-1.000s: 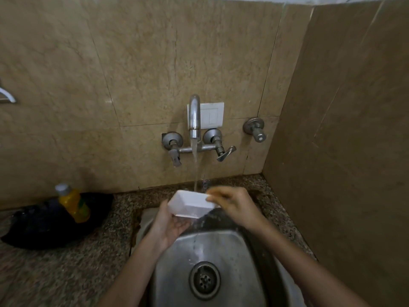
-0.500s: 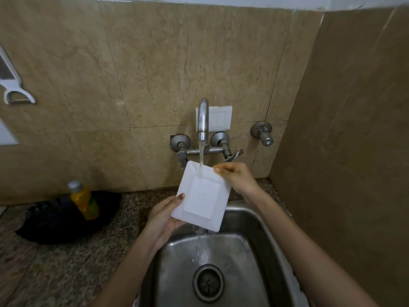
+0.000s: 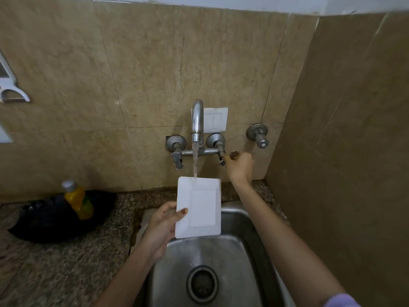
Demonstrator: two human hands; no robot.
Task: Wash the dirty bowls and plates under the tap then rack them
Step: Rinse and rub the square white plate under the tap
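Over the steel sink (image 3: 243, 251), a person holds a white rectangular plate (image 3: 199, 207) upright, its face turned toward them. The left hand (image 3: 163, 220) grasps the plate by its left edge, with the thumb pressed on the front rim and the fingers behind. Water (image 3: 195, 162) runs from the curved tap spout (image 3: 197, 120) and strikes the plate near its top edge, left of the middle. The right hand (image 3: 240, 167) reaches up to the wall, fingers curled round the right tap lever (image 3: 221, 156), which the hand mostly hides. The plate hangs above the back of the basin, well above the drain (image 3: 201, 284).

Behind the spout a white switch plate (image 3: 215, 120) sits on the tiled wall, and a separate metal valve (image 3: 257, 135) sticks out to its right. On the speckled stone counter (image 3: 55, 262) left of the sink lies a black bag (image 3: 51, 220), and a yellow bottle (image 3: 78, 200) with a grey cap stands tilted against it. A white plastic holder (image 3: 13, 96) hangs on the wall at the far left.
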